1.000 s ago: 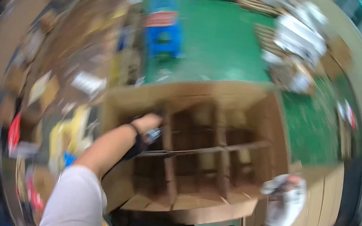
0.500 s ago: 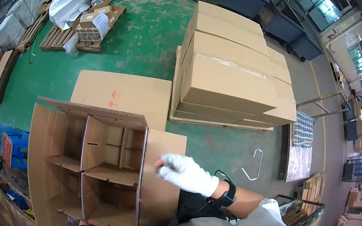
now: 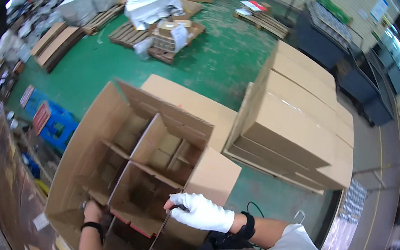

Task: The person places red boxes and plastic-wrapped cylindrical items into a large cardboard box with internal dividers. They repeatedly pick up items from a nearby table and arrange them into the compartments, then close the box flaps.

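Note:
An open cardboard box (image 3: 76,158) stands in front of me, split by cardboard dividers (image 3: 142,137) into several compartments. My left hand (image 3: 93,212), a black band on its wrist, reaches down into a near left compartment. Its fingers are mostly hidden by shadow and the divider edge. My right hand (image 3: 200,212), in a white glove with a bare fingertip showing, hovers over the right side of the box. Its fingers are curled together around something small and dark that I cannot make out. An outward-folded flap (image 3: 213,176) lies beyond that hand.
Stacked closed cartons (image 3: 293,123) stand on a pallet at the right. Blue plastic stools (image 3: 55,121) are left of the box, beside a wooden bin (image 3: 10,184). Farther back are pallets with wrapped goods (image 3: 156,4) and dark wheeled bins (image 3: 321,37).
The view has turned, so the box appears tilted and farther right. My left hand has come further into view inside a compartment. My right hand is now nearer the box's dividers.

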Demonstrator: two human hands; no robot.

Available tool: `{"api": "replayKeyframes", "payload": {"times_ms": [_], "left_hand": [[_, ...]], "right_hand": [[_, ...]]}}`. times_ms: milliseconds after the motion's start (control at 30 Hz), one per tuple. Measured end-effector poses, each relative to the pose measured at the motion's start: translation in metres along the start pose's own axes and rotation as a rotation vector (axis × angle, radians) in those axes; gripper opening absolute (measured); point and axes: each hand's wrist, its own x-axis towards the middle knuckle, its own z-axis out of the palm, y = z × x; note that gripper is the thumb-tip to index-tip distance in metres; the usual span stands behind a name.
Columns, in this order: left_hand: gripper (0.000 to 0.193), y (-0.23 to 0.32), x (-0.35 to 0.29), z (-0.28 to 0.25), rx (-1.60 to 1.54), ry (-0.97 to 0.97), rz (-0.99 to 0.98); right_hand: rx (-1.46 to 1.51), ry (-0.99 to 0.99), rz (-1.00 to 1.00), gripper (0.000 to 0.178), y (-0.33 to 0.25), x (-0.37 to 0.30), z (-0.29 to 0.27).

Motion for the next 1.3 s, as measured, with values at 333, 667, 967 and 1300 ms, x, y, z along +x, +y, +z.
{"api": "replayKeyframes", "payload": {"times_ms": [333, 667, 967, 1300], "left_hand": [[0.039, 0.043, -0.515, -0.119, -1.134, 0.514, 0.492], [0.046, 0.168, -0.711, 0.326, -1.322, 1.045, -1.652], [0.09, 0.042, -0.776, 0.365, -0.803, 1.06, -2.15], [0.091, 0.083, -0.81, 0.382, -1.031, 1.291, -1.675]], "right_hand": [[0.357, -1.176, 0.157, 0.022, -0.067, -0.004, 0.163], [-0.52, -1.922, 0.15, 0.021, -0.018, -0.165, 0.358], [-0.735, -2.02, -1.534, 0.035, 0.083, -0.378, 0.563], [-1.198, -2.129, -0.863, 0.033, -0.035, -0.361, 0.612]]}}
